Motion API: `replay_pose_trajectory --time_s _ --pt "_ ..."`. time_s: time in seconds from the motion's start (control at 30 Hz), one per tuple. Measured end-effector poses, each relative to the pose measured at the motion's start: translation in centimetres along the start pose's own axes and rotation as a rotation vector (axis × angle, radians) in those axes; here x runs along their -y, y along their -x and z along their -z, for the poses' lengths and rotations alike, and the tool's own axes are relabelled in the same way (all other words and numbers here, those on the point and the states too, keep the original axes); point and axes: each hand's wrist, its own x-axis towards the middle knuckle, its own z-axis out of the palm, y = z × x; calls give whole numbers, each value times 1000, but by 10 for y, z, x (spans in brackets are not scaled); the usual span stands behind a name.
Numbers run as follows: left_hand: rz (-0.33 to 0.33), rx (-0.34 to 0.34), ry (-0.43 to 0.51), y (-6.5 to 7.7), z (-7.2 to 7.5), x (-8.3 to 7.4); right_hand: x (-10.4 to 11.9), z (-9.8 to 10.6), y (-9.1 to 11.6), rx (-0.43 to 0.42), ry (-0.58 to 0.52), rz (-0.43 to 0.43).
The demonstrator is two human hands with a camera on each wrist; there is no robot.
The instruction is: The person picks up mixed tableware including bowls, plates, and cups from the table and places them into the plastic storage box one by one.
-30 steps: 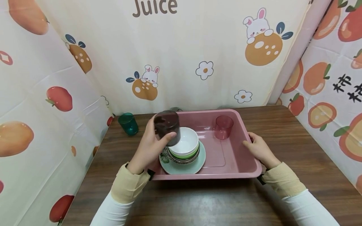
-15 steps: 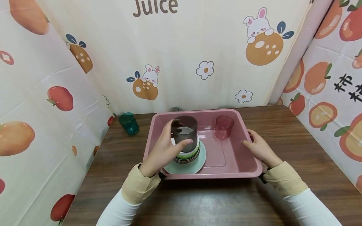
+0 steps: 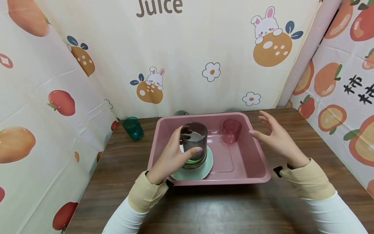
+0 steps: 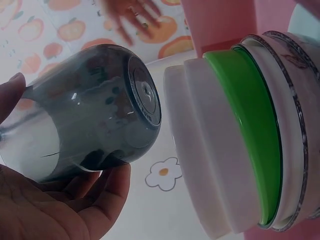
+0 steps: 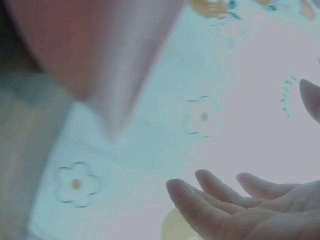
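Note:
My left hand (image 3: 172, 159) grips a dark grey see-through cup (image 3: 197, 143), fingers on its far side and thumb in front. In the left wrist view a gap shows between the cup's base and the top white bowl (image 4: 195, 145). Below that bowl are a green bowl (image 4: 245, 125) and patterned-rim bowls (image 4: 295, 110), stacked on a pale green plate (image 3: 208, 167) in the pink basin (image 3: 216, 182). My right hand (image 3: 277, 139), fingers spread and holding nothing, is raised beside the basin's right rim. The right wrist view shows its fingers (image 5: 220, 195) apart from the blurred basin.
A pink see-through cup (image 3: 231, 131) stands in the basin's back right corner. On the wooden table (image 3: 228, 211), left of the basin, stands a teal cup (image 3: 133, 128). Printed cloth (image 3: 187, 58) hangs behind the table and along both sides.
My left hand has carried the grey cup rightward and slightly down, over the bowl stack. My right hand has let go of the basin's right rim and lifted away to the right.

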Motion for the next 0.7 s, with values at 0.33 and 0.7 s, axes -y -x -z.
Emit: replay_pose_trajectory --time_s 0.33,0.7 --pt "-8 25 8 1 -3 -4 49 -14 4 94 -76 172" --pt "-39 69 30 0 -12 -7 71 -57 4 313 -202 372"
